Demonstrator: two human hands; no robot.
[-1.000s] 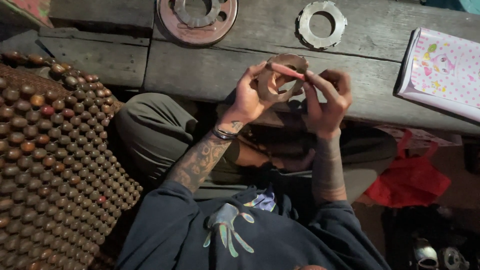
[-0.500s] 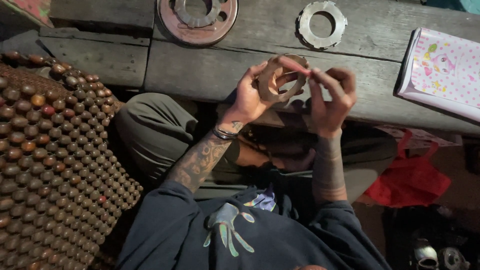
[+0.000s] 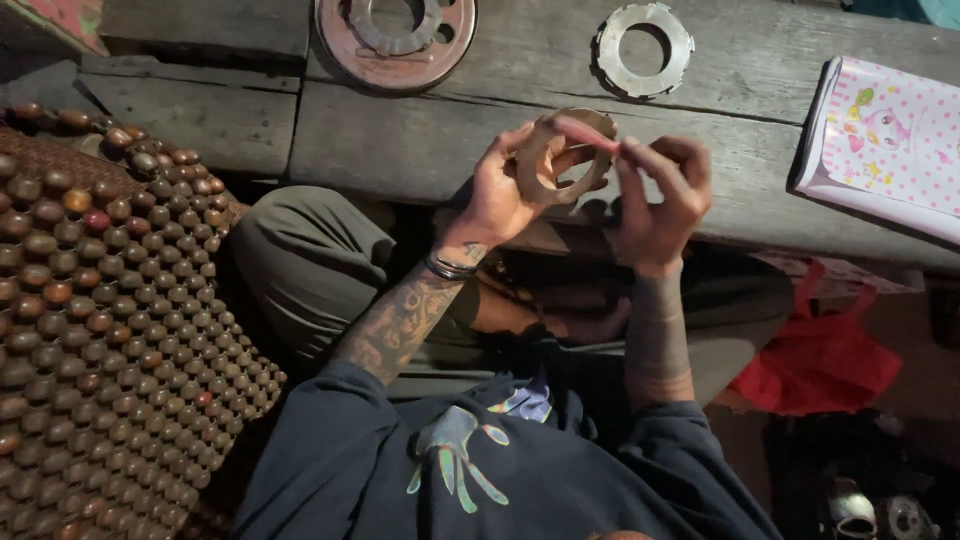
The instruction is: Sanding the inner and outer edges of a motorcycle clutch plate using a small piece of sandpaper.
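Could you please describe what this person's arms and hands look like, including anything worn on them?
Both hands are bare, with no gloves. The left hand has a dark band bracelet at the wrist and dense tattoos down the forearm. The right hand has banded tattoos along its forearm. Dark blue sleeves are pushed up to about the elbows.

Left hand (image 3: 495, 195) grips a tan ring (image 3: 556, 155) — right hand (image 3: 660, 195) pinches a pink strip (image 3: 583, 130) against it, above a wooden bench (image 3: 420, 140).

A dull, worn metal ring (image 3: 553, 160) is gripped. The desk (image 3: 400, 140) is made of rough, weathered wood. Glossy wooden beads (image 3: 90, 300) are strung at left.
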